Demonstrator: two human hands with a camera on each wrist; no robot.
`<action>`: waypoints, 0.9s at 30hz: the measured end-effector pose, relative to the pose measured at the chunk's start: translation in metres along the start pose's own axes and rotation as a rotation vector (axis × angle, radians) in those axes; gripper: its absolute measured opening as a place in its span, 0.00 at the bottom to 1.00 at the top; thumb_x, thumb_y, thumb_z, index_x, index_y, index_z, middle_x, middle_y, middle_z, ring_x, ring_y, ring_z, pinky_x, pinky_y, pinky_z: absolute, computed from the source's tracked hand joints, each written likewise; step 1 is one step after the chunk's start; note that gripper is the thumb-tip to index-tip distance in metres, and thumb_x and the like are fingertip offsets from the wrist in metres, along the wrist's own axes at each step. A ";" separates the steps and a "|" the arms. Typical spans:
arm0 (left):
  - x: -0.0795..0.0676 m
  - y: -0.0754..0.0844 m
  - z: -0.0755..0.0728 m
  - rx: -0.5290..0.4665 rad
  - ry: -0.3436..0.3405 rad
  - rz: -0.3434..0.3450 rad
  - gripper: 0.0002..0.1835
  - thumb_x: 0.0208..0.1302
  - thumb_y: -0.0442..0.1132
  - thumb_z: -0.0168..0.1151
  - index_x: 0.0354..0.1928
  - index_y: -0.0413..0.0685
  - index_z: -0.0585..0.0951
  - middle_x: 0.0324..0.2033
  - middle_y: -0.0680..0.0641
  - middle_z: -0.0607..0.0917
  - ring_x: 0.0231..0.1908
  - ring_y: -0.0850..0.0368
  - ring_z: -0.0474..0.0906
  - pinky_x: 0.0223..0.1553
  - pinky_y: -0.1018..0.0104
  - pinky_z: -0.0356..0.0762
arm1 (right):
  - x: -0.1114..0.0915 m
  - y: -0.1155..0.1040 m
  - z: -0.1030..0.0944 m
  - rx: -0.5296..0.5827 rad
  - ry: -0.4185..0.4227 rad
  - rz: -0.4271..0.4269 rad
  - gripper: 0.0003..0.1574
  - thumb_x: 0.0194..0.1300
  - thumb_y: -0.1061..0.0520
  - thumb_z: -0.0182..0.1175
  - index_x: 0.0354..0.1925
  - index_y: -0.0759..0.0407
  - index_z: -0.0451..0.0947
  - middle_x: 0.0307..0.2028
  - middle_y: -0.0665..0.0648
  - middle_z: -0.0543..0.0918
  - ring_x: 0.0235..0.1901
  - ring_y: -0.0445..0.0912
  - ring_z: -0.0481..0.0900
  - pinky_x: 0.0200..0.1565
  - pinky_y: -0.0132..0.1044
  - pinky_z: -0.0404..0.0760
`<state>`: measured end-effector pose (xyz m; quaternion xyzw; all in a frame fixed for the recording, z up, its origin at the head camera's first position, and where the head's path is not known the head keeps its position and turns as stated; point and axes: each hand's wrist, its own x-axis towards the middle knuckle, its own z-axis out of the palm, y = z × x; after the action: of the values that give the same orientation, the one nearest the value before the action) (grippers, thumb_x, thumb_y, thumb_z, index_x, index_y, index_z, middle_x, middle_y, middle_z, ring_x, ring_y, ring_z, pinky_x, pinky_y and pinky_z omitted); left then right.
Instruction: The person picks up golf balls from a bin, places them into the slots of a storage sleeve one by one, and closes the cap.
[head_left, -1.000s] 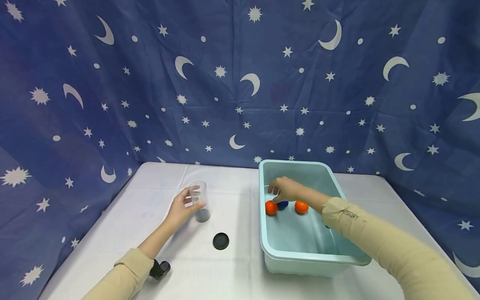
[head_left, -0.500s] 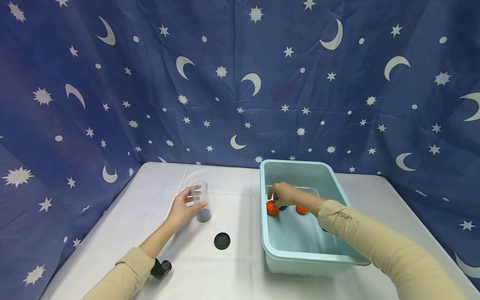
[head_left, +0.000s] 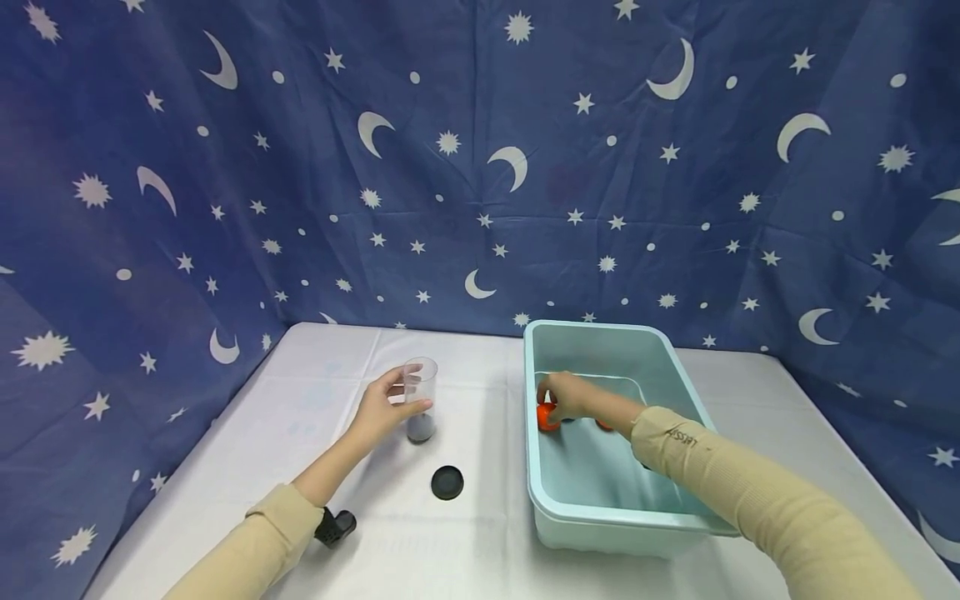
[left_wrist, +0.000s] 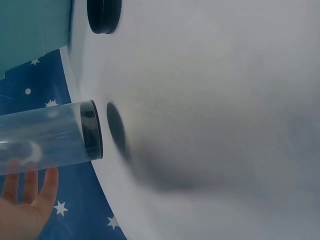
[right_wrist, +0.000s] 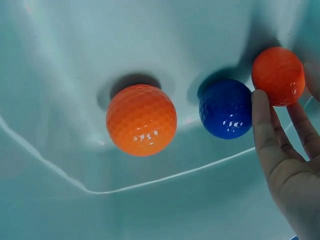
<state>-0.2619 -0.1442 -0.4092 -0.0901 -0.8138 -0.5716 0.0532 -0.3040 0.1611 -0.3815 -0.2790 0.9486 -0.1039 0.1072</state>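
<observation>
My left hand (head_left: 385,410) grips a clear plastic tube (head_left: 424,400) with a black base. In the left wrist view the tube (left_wrist: 42,135) hangs a little above the white table, its shadow apart from the base. Inside the light-blue bin (head_left: 534,467) my right hand (head_left: 567,394) holds a red-orange golf ball (right_wrist: 278,76) between thumb and fingers. Right beside it sits a dark blue golf ball (right_wrist: 226,108), close to a fingertip. Another orange golf ball (right_wrist: 141,120) lies apart on the bin floor, mostly hidden by my arm in the head view.
A round black cap (head_left: 447,482) lies on the white table (head_left: 405,550) between the tube and the bin. The bin's raised walls surround my right hand. A blue curtain (head_left: 420,167) with moons and stars stands behind and at both sides.
My right hand has lowered slightly and closed its fingers around the red-orange ball. My left hand and the tube have shifted a little to the right.
</observation>
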 end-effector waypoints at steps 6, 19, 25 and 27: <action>0.001 0.005 0.006 0.046 -0.027 0.046 0.31 0.50 0.33 0.72 0.60 0.44 0.75 0.48 0.36 0.80 0.47 0.42 0.79 0.48 0.58 0.80 | 0.003 -0.005 0.006 -0.010 -0.008 0.028 0.15 0.49 0.62 0.71 0.36 0.64 0.78 0.27 0.56 0.79 0.27 0.44 0.71 0.31 0.32 0.76; 0.005 0.026 0.028 0.043 -0.073 0.110 0.31 0.49 0.37 0.73 0.59 0.48 0.77 0.47 0.41 0.81 0.46 0.47 0.76 0.46 0.60 0.77 | 0.001 -0.008 0.006 -0.016 0.031 0.049 0.15 0.45 0.65 0.72 0.33 0.66 0.78 0.27 0.56 0.80 0.27 0.44 0.72 0.31 0.31 0.77; 0.005 0.030 0.035 0.048 -0.089 0.153 0.31 0.48 0.37 0.74 0.58 0.47 0.77 0.46 0.41 0.80 0.44 0.49 0.74 0.44 0.60 0.75 | -0.003 -0.009 -0.002 0.022 0.042 0.060 0.15 0.47 0.65 0.71 0.35 0.66 0.78 0.28 0.58 0.80 0.27 0.45 0.72 0.30 0.31 0.76; 0.005 0.033 0.038 0.044 -0.088 0.163 0.31 0.47 0.36 0.74 0.57 0.47 0.78 0.45 0.41 0.80 0.43 0.48 0.74 0.43 0.60 0.75 | -0.005 -0.009 -0.006 0.053 0.053 0.069 0.15 0.47 0.65 0.70 0.35 0.66 0.78 0.29 0.58 0.80 0.28 0.45 0.72 0.30 0.31 0.76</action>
<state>-0.2597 -0.0974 -0.3908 -0.1798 -0.8178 -0.5427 0.0657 -0.2967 0.1577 -0.3730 -0.2403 0.9571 -0.1328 0.0927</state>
